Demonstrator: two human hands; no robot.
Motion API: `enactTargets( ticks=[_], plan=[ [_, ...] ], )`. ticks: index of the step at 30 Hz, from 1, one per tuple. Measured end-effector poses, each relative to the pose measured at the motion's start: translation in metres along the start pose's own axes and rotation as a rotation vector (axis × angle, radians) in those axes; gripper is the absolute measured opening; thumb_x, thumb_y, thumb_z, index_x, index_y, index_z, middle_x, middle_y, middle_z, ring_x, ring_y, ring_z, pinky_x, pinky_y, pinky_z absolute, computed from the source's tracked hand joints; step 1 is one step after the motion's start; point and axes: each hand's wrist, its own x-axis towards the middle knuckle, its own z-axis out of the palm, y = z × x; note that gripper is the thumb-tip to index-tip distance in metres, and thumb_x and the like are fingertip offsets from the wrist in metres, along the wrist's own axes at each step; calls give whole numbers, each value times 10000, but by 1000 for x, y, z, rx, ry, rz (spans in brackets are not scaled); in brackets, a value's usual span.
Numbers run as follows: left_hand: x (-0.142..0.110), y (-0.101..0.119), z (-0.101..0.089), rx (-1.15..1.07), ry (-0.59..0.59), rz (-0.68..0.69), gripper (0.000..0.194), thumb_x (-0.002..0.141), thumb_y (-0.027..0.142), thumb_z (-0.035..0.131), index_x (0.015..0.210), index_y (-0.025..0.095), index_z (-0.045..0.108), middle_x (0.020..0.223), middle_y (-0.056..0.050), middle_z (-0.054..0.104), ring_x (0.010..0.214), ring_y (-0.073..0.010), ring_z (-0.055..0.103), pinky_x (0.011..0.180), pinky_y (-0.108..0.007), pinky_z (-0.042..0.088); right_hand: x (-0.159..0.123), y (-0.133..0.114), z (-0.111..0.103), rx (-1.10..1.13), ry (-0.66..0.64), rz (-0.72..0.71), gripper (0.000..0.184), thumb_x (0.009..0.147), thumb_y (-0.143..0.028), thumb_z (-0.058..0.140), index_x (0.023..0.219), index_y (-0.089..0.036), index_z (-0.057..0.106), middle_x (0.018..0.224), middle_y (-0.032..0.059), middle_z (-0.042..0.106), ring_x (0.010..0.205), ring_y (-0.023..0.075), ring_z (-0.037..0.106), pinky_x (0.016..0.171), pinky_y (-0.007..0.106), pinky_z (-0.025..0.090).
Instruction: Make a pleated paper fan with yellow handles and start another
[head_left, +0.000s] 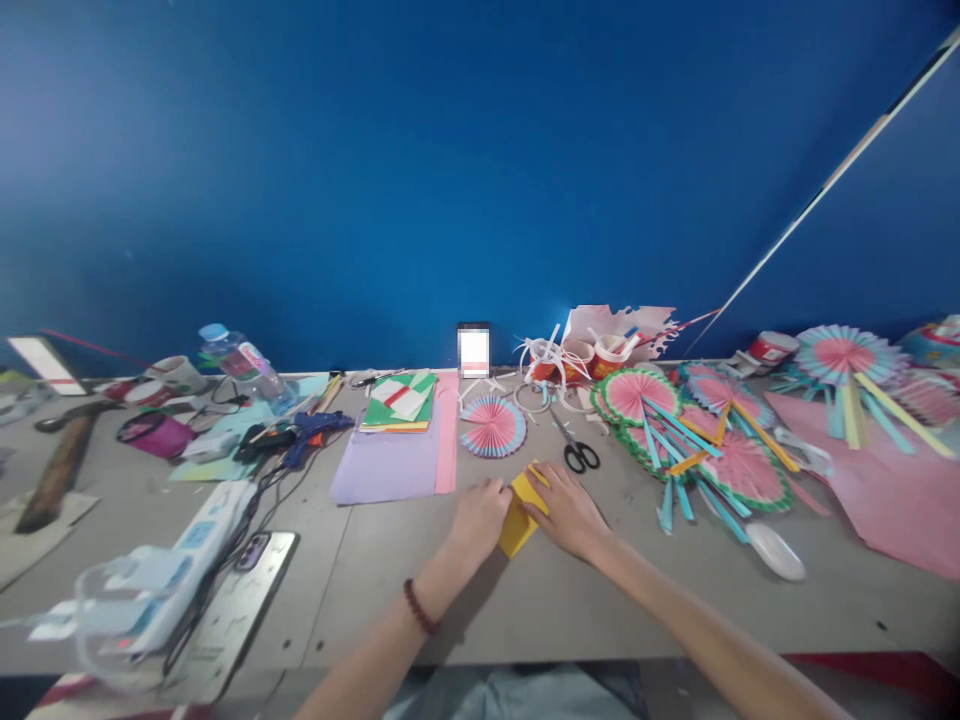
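blue wall behind grey bench (390, 570). both hands pressed on yellow paper (520, 512) at bench middle: left hand (480, 516) flat, grip closed on its left edge; right hand (568, 510) flat on top, fingers spread. scissors (576, 448) just beyond, pink paper fan (493, 426) near
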Motion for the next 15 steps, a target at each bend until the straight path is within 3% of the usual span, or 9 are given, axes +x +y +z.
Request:
enactTargets(
  ticks=[8, 15],
  plan=[
    [15, -29, 13, -6, 110, 16, 233, 944, 152, 392, 925, 174, 623, 943, -46, 604, 870, -178, 599, 695, -266, 437, 23, -13, -3, 12, -62, 40, 430, 903, -332, 516, 1255, -90, 568, 1207, 163, 596, 1101, 298, 544, 950, 429, 461],
    [19, -35, 26, -113, 197, 4, 188, 922, 132, 416, 906, 181, 597, 930, -23, 593, 846, -154, 594, 654, -257, 409, 21, -17, 6, 42, -34, 104, 430, 902, -323, 505, 1263, -95, 563, 1230, 159, 587, 1134, 300, 519, 968, 425, 439]
  ],
)
